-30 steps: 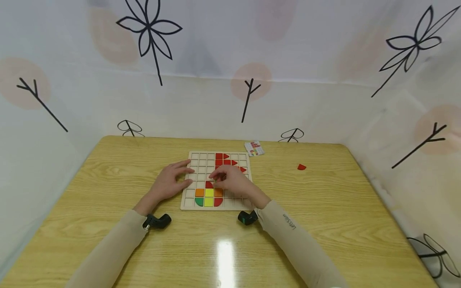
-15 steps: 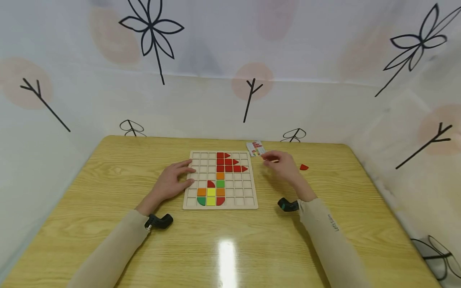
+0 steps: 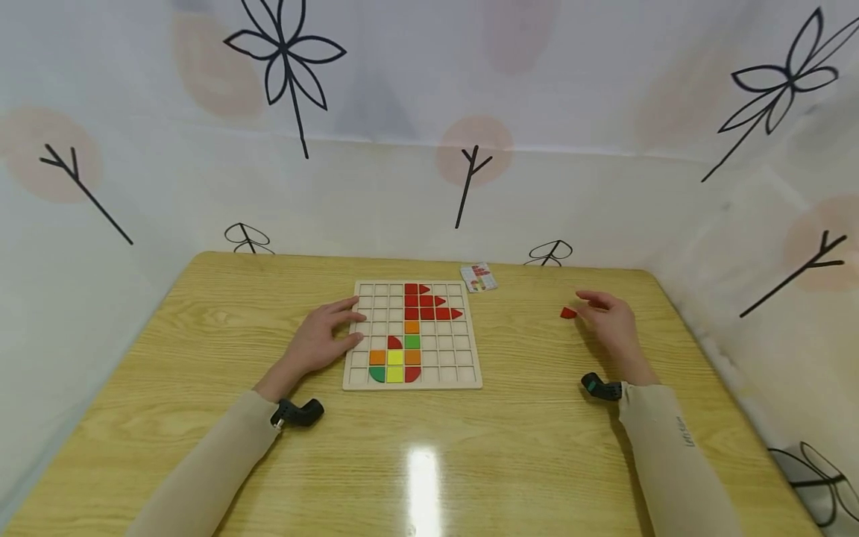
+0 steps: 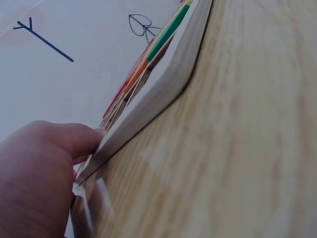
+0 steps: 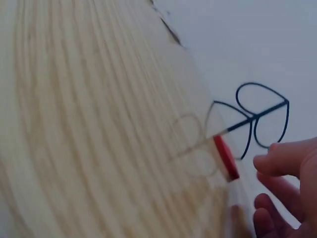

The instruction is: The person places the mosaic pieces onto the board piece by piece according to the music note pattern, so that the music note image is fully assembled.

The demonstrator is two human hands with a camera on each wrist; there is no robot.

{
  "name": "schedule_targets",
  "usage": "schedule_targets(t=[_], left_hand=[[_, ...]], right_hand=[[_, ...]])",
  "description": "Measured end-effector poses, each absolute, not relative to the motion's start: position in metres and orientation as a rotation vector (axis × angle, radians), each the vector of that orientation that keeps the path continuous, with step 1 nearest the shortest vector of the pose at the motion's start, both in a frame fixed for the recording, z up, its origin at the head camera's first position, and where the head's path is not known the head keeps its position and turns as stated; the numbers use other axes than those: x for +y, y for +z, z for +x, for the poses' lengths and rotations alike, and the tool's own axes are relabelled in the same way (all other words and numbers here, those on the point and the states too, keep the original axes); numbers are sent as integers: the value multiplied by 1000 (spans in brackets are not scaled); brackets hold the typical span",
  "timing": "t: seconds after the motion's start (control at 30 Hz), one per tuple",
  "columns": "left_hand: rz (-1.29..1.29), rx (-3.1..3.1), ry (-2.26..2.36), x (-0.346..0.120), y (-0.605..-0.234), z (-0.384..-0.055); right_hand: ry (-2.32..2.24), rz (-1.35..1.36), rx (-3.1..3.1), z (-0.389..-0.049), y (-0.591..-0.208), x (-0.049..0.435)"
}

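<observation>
A pale wooden grid board (image 3: 446, 373) lies on the table, with red, orange, green and yellow pieces set in some of its squares. My left hand (image 3: 322, 337) rests along the board's left edge, its fingertips over the rim; in the left wrist view the thumb (image 4: 81, 140) lies at that edge. Far to the right, a single red quarter-round piece (image 3: 567, 313) lies on the tabletop. My right hand (image 3: 609, 327) is just beside it, thumb and index finger apart. In the right wrist view, a gap shows between the red piece (image 5: 226, 157) and the fingers (image 5: 280, 161).
A small printed pattern card (image 3: 479, 277) lies behind the board's far right corner. The wooden table (image 3: 537, 462) ends at a cloth backdrop (image 3: 376, 194) with black plant drawings.
My right hand has left the board and swung right, past the card, to the loose red piece. A green square shows on the board. The left hand stays at the board's edge.
</observation>
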State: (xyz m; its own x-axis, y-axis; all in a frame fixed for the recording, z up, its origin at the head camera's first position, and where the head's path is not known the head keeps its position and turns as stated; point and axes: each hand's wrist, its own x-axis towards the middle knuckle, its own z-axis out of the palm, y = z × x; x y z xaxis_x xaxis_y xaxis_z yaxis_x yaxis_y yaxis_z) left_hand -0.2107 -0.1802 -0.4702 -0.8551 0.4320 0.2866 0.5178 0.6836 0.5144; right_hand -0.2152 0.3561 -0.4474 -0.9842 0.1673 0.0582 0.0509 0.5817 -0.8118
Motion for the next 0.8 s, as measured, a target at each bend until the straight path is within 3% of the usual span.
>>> schedule_targets(t=[0.8], left_hand=[[-777,-2759,-910,-178,-467,-207]], right_hand=[[1496,-193,-2779,-212,-443,354]])
